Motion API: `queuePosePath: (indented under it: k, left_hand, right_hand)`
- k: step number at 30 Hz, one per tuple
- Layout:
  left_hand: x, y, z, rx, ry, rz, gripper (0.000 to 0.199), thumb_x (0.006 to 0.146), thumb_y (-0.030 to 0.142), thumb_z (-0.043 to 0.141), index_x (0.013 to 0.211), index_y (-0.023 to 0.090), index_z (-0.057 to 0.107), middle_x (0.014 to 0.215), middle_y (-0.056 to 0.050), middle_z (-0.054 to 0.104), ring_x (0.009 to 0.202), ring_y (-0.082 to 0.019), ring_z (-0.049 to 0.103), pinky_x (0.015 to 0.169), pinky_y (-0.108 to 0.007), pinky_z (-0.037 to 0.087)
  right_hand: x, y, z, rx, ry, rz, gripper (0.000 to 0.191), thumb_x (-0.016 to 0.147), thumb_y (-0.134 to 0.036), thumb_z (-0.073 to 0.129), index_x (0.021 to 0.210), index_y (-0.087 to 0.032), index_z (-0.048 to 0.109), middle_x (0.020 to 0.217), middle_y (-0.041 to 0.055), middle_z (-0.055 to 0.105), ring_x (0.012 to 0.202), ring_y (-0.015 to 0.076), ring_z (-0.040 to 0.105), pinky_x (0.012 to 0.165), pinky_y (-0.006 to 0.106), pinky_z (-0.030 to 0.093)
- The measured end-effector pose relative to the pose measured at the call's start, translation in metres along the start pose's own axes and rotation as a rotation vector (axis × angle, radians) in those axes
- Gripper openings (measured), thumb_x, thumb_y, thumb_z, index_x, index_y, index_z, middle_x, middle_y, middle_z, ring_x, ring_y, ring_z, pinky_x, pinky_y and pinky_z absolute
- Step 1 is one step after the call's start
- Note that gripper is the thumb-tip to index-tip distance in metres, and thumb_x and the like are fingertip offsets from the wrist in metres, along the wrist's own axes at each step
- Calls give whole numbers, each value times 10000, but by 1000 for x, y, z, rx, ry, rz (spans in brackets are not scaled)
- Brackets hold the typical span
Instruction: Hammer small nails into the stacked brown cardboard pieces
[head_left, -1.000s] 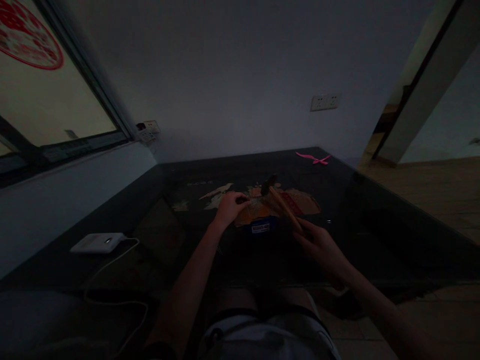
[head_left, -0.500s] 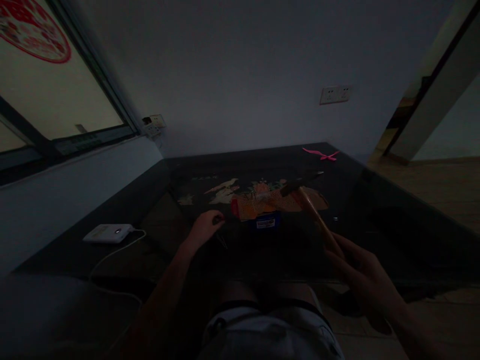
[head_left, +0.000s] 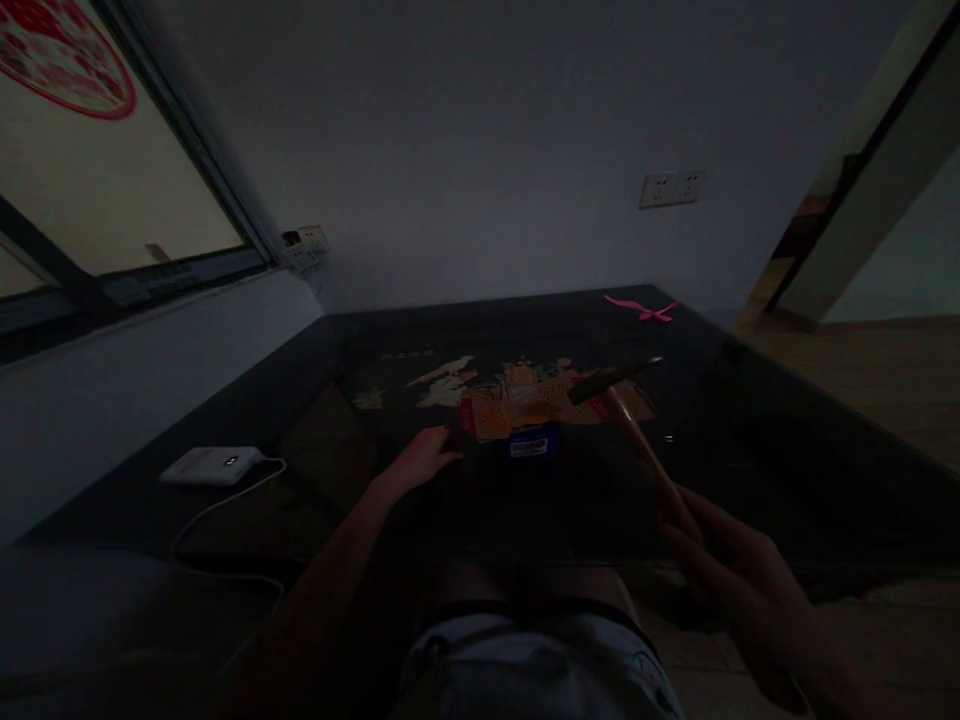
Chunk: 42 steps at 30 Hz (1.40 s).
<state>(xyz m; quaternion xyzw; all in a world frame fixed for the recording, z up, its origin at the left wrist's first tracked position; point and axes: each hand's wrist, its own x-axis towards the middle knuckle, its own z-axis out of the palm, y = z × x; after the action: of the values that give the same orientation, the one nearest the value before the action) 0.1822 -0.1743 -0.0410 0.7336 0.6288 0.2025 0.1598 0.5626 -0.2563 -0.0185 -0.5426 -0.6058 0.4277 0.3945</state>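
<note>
A hammer point(head_left: 651, 452) with a wooden handle and a dark metal head is gripped near its handle's end by my right hand point(head_left: 739, 560). Its head hangs above the right part of an orange, speckled cardboard piece point(head_left: 491, 412) with red ends. Under the front edge of that cardboard shows a blue box point(head_left: 531, 442) with a white label. My left hand point(head_left: 421, 462) is at the cardboard's left end, thumb and fingers apart; whether it touches the cardboard is hard to tell in the dark. No object shows between its fingers.
The dark glossy table point(head_left: 592, 515) carries a printed bird-and-flower picture point(head_left: 444, 385). A white power bank point(head_left: 210, 466) with a cable point(head_left: 217, 512) lies at left. A pink strap point(head_left: 641, 308) lies at the far right corner. Small shiny bits point(head_left: 668, 438) lie right of the cardboard.
My left hand has moved slightly right toward the cardboard and its curled fingers have straightened. The hammer has shifted a little right and down. Thin slivers beside my left hand no longer show.
</note>
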Motion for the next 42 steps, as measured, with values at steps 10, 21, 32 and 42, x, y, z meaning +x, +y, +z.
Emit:
queuePosePath:
  k: [10, 21, 32, 42]
  left_hand:
    - [-12, 19, -37, -260, 564, -57, 228, 779, 337, 575, 927, 195, 675, 951, -42, 699, 869, -184, 640, 821, -312, 494]
    - [67, 96, -21, -524, 557, 224, 140, 748, 261, 617, 831, 149, 640, 833, -39, 680, 788, -140, 637, 759, -262, 508]
    - [77, 91, -4, -459, 469, 253, 76, 728, 210, 618, 766, 146, 602, 768, -26, 645, 727, -125, 611, 713, -258, 494]
    - [76, 88, 2, -465, 406, 253, 60, 729, 183, 619, 770, 145, 595, 749, -19, 633, 702, -114, 602, 705, -252, 490]
  right_hand:
    - [4, 6, -3, -5, 8, 11, 540, 773, -427, 592, 1261, -204, 542, 630, 10, 613, 446, 134, 498, 345, 211, 390]
    - [11, -12, 11, -23, -18, -23, 562, 775, -444, 568, 1254, -151, 541, 688, 15, 610, 518, 137, 520, 398, 205, 408]
    - [9, -12, 14, 17, -21, 10, 571, 760, -439, 584, 1246, -141, 550, 769, 28, 644, 525, 127, 520, 408, 214, 416]
    - [10, -13, 11, -26, -37, -11, 578, 790, -460, 554, 1272, -144, 511, 861, 49, 645, 685, 183, 588, 494, 237, 466]
